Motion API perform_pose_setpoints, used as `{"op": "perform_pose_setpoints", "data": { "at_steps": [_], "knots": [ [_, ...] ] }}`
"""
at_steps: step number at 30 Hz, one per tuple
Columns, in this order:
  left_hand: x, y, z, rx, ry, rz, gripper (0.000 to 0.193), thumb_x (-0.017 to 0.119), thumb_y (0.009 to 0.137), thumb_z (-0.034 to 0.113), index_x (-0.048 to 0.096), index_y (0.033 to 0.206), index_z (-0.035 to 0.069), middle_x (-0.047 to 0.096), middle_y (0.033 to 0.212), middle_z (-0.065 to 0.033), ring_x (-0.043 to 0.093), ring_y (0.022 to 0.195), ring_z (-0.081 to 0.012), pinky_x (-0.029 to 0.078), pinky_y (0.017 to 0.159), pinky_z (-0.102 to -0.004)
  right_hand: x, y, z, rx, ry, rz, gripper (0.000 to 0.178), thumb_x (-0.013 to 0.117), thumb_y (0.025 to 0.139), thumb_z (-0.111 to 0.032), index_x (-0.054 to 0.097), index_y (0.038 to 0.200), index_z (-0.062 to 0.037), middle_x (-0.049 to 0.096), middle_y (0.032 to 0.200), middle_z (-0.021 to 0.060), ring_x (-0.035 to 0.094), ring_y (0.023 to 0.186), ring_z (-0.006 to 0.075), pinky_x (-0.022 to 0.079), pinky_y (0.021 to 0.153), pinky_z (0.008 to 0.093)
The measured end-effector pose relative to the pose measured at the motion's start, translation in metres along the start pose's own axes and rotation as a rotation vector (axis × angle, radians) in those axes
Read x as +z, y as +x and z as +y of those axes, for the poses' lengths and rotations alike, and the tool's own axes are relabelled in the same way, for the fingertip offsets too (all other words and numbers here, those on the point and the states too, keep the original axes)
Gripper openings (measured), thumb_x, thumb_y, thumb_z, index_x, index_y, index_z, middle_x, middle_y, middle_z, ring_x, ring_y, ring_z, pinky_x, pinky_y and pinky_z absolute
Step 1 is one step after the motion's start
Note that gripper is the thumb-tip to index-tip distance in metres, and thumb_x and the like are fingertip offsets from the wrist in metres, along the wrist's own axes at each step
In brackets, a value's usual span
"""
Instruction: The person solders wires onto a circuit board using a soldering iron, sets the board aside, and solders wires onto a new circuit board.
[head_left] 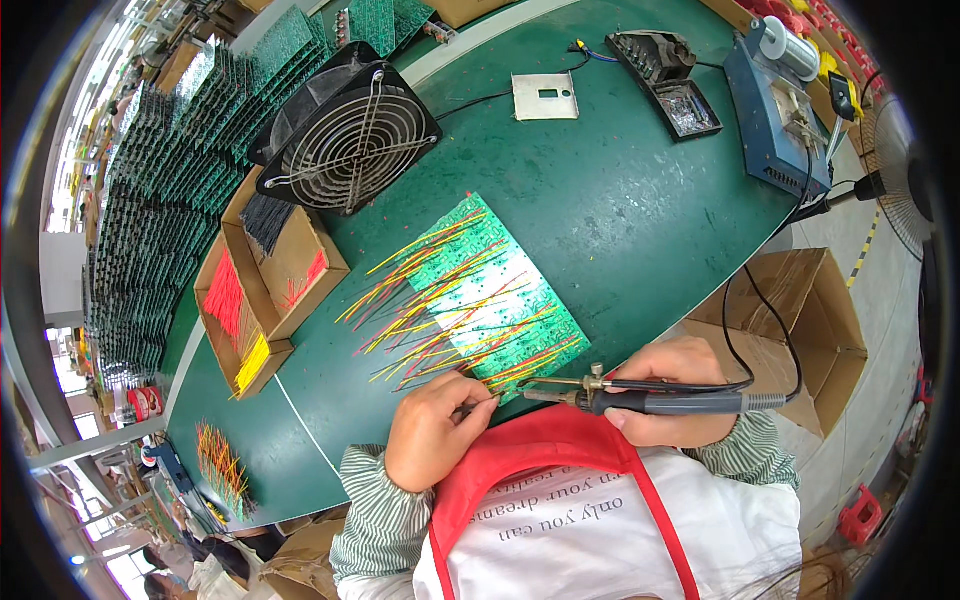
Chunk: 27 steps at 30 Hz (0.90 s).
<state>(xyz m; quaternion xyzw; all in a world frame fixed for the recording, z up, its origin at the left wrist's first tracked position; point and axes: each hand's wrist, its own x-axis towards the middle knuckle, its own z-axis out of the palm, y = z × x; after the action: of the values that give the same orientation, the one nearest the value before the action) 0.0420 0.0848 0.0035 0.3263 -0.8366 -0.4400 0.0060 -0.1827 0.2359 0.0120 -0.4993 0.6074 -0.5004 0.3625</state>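
Observation:
A green circuit board [520,262] lies on the bench in front of me, with rows of red, yellow and black wires [425,290] sticking out to its left. At its near edge, my left hand [433,428] is closed in a pinch on what looks like a thin dark wire, mostly hidden by the fingers. My right hand [675,400] is wrapped round a grey soldering iron [660,402] with a brass solder-feed tube along its top. The iron's tip points left at the board's near corner, close to my left fingertips.
Left of the board, a cardboard box [320,262] holds sorted red, black and yellow wires. A black fan [355,150] stands behind it, beside stacked boards [170,190]. A blue solder feeder [775,110] is at back right; another wired board [225,465] lies far left. An open carton [790,320] stands right.

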Motion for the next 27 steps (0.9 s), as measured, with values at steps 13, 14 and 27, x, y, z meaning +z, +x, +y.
{"op": "perform_pose_setpoints", "data": {
  "at_steps": [13, 14, 27],
  "knots": [
    [-0.0034, 0.0032, -0.0075, -0.019, -0.089, -0.052, 0.009, 0.07, 0.079, 0.002, 0.062, 0.08, -0.003, 0.059, 0.073, -0.0075, 0.056, 0.063, -0.0144, 0.046, 0.057, -0.0251, 0.005, 0.0054, 0.0033, 0.033, 0.023, -0.061, 0.017, 0.074, 0.068, -0.012, 0.062, 0.075, -0.0031, 0.061, 0.058, 0.0041, 0.059, 0.049, 0.014, 0.044, 0.047, 0.0263],
    [-0.0039, 0.0034, -0.0075, -0.005, -0.079, -0.05, 0.008, 0.069, 0.08, 0.004, 0.063, 0.081, -0.001, 0.059, 0.074, -0.0084, 0.057, 0.062, -0.0175, 0.046, 0.056, -0.0276, 0.0048, 0.0058, 0.0029, 0.034, 0.024, -0.062, 0.017, 0.074, 0.068, -0.012, 0.062, 0.075, -0.0031, 0.061, 0.058, 0.0041, 0.059, 0.049, 0.014, 0.044, 0.047, 0.0263],
    [-0.0057, 0.0044, -0.0017, -0.004, -0.036, -0.05, 0.007, 0.067, 0.08, 0.008, 0.064, 0.081, 0.002, 0.058, 0.073, -0.0075, 0.055, 0.056, -0.018, 0.044, 0.052, -0.0292, 0.0034, 0.0057, 0.0022, 0.051, 0.021, -0.065, 0.017, 0.075, 0.067, -0.013, 0.063, 0.074, -0.0022, 0.061, 0.059, 0.0047, 0.059, 0.049, 0.0144, 0.044, 0.047, 0.0262]
  ]
}}
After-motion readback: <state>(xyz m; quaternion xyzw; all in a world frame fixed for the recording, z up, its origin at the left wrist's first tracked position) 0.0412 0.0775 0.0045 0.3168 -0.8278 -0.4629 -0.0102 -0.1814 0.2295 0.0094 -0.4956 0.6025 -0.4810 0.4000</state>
